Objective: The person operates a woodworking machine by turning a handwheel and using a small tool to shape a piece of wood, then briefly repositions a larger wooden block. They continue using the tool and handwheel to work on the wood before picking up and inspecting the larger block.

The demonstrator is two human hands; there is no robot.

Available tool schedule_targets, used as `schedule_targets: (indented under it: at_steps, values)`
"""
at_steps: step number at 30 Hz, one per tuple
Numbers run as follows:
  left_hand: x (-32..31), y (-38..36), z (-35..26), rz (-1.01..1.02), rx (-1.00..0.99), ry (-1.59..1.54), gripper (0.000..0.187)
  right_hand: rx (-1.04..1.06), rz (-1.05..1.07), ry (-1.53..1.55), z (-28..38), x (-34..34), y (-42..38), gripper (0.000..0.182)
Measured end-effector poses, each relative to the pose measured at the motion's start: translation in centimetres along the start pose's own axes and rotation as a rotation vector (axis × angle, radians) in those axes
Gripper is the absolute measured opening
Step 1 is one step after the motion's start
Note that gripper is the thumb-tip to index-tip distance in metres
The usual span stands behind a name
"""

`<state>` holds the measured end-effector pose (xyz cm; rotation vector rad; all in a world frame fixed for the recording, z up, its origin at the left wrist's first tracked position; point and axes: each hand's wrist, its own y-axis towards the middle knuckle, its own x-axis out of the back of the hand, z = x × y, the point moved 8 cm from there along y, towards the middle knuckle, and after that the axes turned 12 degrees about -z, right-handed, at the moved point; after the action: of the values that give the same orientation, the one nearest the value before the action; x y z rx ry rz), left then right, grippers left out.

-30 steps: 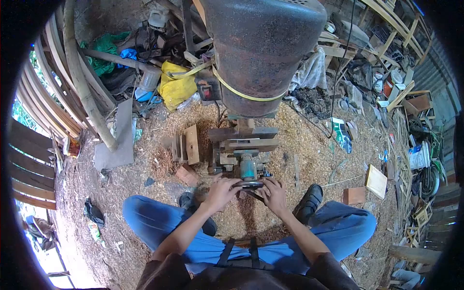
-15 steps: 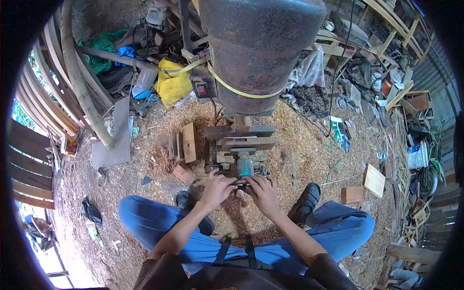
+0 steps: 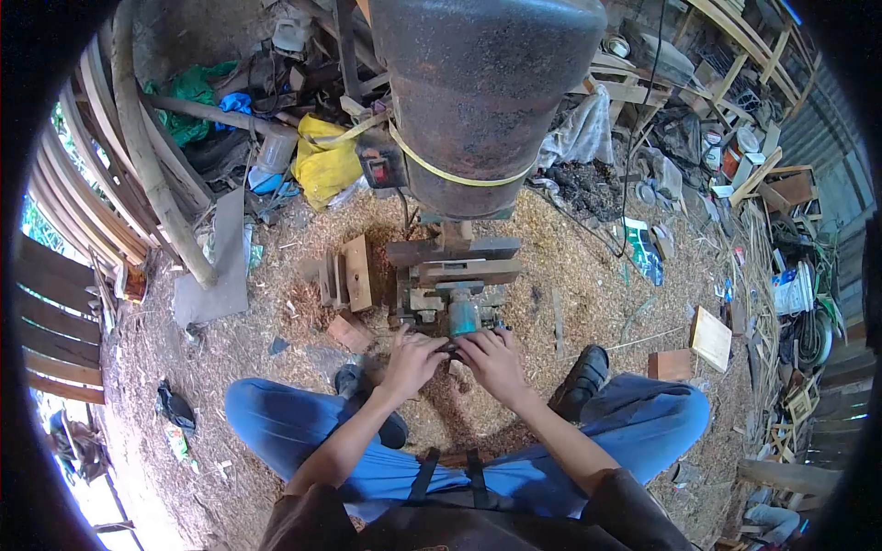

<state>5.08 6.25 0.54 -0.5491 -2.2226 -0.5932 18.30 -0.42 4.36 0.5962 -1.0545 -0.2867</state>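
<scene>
My left hand (image 3: 413, 363) and my right hand (image 3: 494, 360) meet in front of a wooden-framed machine (image 3: 467, 272), fingers closed on a small dark piece (image 3: 450, 348) between them. Most of that piece is hidden under the fingertips, and I cannot tell what it is. Just beyond the fingers sits the machine's teal cylinder (image 3: 464, 317), with the right fingertips close beside its near end. Above the machine looms a big dark rusty drum (image 3: 478, 92) with a yellow strap (image 3: 464, 178) round it.
Wood shavings cover the ground. Wooden blocks (image 3: 357, 274) stand left of the machine, with a reddish block (image 3: 350, 331) nearer. More blocks (image 3: 670, 365) lie at the right. A red switch box (image 3: 377, 171) hangs by the drum, and a black cable (image 3: 625, 220) runs down at right.
My hands have drawn slightly closer together, and less of the dark piece shows between them. The whole view has shifted a little.
</scene>
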Motion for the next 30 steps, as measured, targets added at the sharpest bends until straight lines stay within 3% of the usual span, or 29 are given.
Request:
schedule_targets:
  at_steps: [6, 8, 10, 12, 13, 15, 18, 20, 22, 24, 26, 28, 30]
  values:
    - [-1.9, -1.7, 3.1, 0.104, 0.298, -0.159, 0.026, -0.101, -0.025, 0.122, -2.4, -1.6, -2.2, 0.031]
    - [0.4, -0.3, -0.3, -0.044, -0.102, 0.006, 0.026, -0.292, -0.183, 0.291, -5.3, -2.5, -4.9, 0.030]
    - [0.5, 0.1, -1.3, -0.026, -0.128, 0.036, 0.027, -0.409, -0.157, 0.356, -6.8, -3.7, -7.0, 0.030]
    - [1.4, 0.7, -1.8, -0.016, -0.048, 0.012, 0.027, -0.485, 0.062, 0.234, -7.3, -4.6, -6.8, 0.035]
    - [1.4, 0.7, -1.4, -0.020, -0.047, 0.009, 0.027, -0.482, 0.065, 0.232, -7.2, -4.4, -6.4, 0.035]
    - [-0.6, -0.7, 1.7, 0.187, 0.282, -0.214, 0.029, -0.257, 0.079, 0.071, -3.5, -2.1, -3.1, 0.036]
    - [-2.5, -1.3, 3.0, 0.151, 0.351, -0.318, 0.038, -0.153, 0.155, 0.032, -1.3, -1.7, -1.4, 0.038]
    - [-2.0, -1.3, 2.7, 0.162, 0.328, -0.209, 0.034, -0.168, 0.148, 0.030, -2.4, -2.4, -2.4, 0.038]
    - [-1.8, -1.4, 2.3, 0.171, 0.309, -0.102, 0.030, -0.215, -0.016, 0.116, -3.5, -2.4, -3.6, 0.037]
    - [0.2, 0.0, -0.5, -0.044, -0.112, 0.050, 0.030, -0.266, -0.130, 0.167, -4.0, -2.0, -4.5, 0.036]
    - [0.9, 0.8, -1.6, -0.029, -0.125, 0.046, 0.027, -0.391, -0.093, 0.192, -5.5, -2.4, -5.8, 0.031]
    - [0.9, 1.0, -2.0, -0.016, -0.133, 0.036, 0.024, -0.334, -0.058, 0.156, -5.7, -2.7, -6.0, 0.034]
    - [0.4, 1.0, -0.5, -0.016, 0.052, -0.140, 0.021, -0.366, 0.106, 0.044, -5.5, -3.1, -5.5, 0.040]
